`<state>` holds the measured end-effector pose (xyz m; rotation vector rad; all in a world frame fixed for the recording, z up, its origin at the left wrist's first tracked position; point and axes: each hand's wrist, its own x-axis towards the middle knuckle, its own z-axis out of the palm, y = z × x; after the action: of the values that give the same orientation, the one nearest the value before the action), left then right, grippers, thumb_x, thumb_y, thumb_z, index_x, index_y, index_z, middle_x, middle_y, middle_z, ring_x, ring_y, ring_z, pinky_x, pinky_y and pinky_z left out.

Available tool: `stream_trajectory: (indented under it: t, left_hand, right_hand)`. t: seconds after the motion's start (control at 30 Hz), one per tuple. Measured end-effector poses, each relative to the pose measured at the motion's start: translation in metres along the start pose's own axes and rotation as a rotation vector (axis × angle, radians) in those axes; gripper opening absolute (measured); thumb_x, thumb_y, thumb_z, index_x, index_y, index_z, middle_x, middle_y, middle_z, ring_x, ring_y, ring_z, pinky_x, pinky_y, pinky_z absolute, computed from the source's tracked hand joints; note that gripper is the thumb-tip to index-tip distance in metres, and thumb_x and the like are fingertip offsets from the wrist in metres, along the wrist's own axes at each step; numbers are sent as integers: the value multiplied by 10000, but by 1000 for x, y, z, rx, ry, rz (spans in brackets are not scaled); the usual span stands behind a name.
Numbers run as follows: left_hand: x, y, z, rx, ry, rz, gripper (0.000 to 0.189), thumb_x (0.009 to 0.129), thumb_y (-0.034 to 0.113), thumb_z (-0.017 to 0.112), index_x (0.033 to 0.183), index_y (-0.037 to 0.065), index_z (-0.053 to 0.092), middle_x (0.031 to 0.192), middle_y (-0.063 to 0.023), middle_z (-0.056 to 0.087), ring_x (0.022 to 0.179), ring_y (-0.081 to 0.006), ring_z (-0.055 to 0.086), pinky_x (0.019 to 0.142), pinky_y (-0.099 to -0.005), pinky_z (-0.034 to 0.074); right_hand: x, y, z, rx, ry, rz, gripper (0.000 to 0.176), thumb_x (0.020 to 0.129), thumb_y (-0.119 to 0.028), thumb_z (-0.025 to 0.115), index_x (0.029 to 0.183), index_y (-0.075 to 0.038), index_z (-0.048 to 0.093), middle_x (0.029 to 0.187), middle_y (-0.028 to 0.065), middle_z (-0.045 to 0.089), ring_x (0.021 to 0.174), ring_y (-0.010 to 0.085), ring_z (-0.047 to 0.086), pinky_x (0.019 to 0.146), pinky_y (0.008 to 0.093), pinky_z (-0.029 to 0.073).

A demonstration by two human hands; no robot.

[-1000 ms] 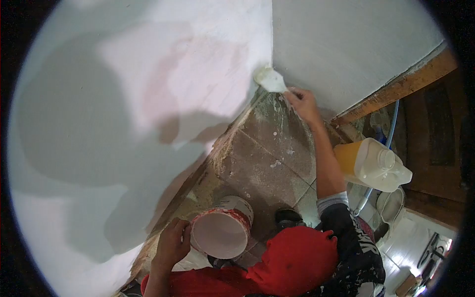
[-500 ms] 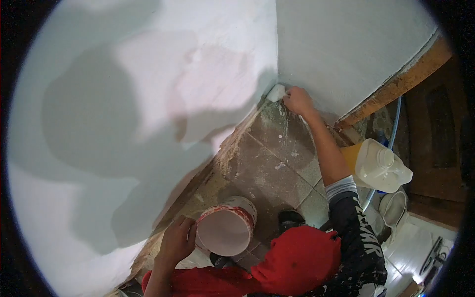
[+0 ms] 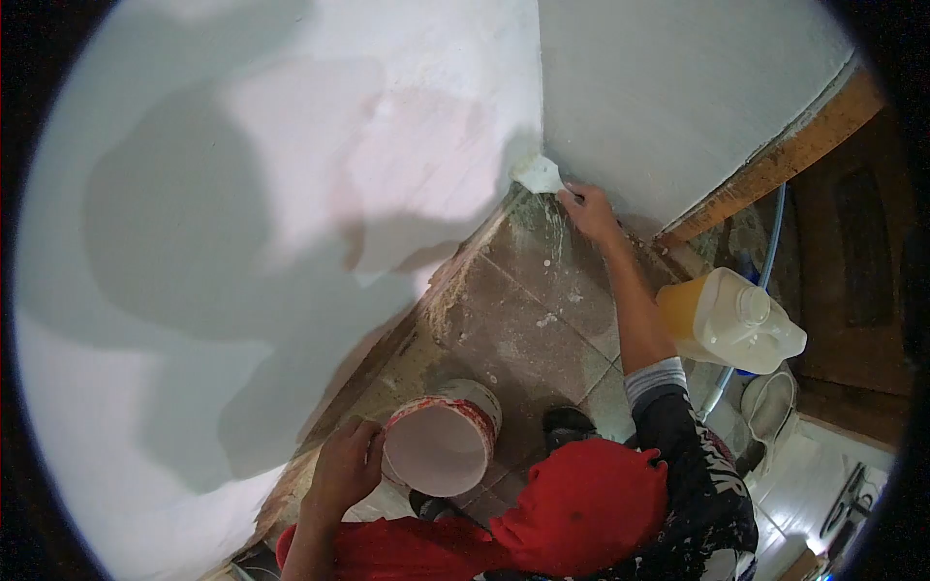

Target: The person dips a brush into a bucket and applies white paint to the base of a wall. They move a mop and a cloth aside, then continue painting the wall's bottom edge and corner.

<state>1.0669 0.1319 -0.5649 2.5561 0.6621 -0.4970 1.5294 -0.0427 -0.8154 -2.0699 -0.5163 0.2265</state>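
My right hand (image 3: pixel 588 210) is closed round the handle of a white paint brush (image 3: pixel 538 174), whose broad head lies against the foot of the left wall (image 3: pixel 436 126), right by the corner. Down at the lower left, my left hand (image 3: pixel 351 465) grips the rim of a white bucket (image 3: pixel 441 448) with red smears round its edge. The bucket is tilted, its open top facing me, and its inside looks pale.
A plastic jug (image 3: pixel 738 320) with yellowish contents stands right of my right forearm, near a clear hose (image 3: pixel 776 232). Brown tiles (image 3: pixel 523 329) with white drips cover the floor. A wooden frame edge (image 3: pixel 775 165) borders the right wall, and a dark wooden door (image 3: pixel 857 261) stands beyond.
The brush head has moved left from the corner onto the base of the left wall and shows more fully. My right hand has shifted slightly down and right. My left hand stays at the bucket.
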Motion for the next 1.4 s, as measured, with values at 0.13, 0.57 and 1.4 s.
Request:
stream_trajectory:
  t: [0.13, 0.57, 1.4]
  left_hand:
    - [-3, 0, 2, 10, 9, -16, 179, 947, 143, 543, 1023, 3, 625, 962, -216, 643, 897, -401, 626, 782, -464, 500]
    - [-7, -1, 4, -2, 52, 34, 146, 923, 141, 549, 940, 11, 614, 867, -184, 599, 804, -390, 599, 721, -474, 487]
    - [-38, -28, 12, 212, -275, 37, 228, 850, 174, 597, 1000, 5, 623, 885, -204, 666, 857, -370, 673, 734, -484, 551]
  right_hand:
    - [8, -5, -5, -304, -91, 95, 420, 871, -375, 630, 1124, -46, 693, 1079, 229, 668, 1016, 393, 636, 906, 454, 495]
    - [16, -37, -8, -314, -71, 70, 336, 845, -274, 650, 1035, -1, 698, 949, 238, 684, 913, 398, 663, 825, 474, 515]
    - [-201, -371, -142, -535, -1129, -462, 404, 888, -133, 619, 1277, -79, 522, 742, 183, 639, 654, 354, 645, 639, 445, 496]
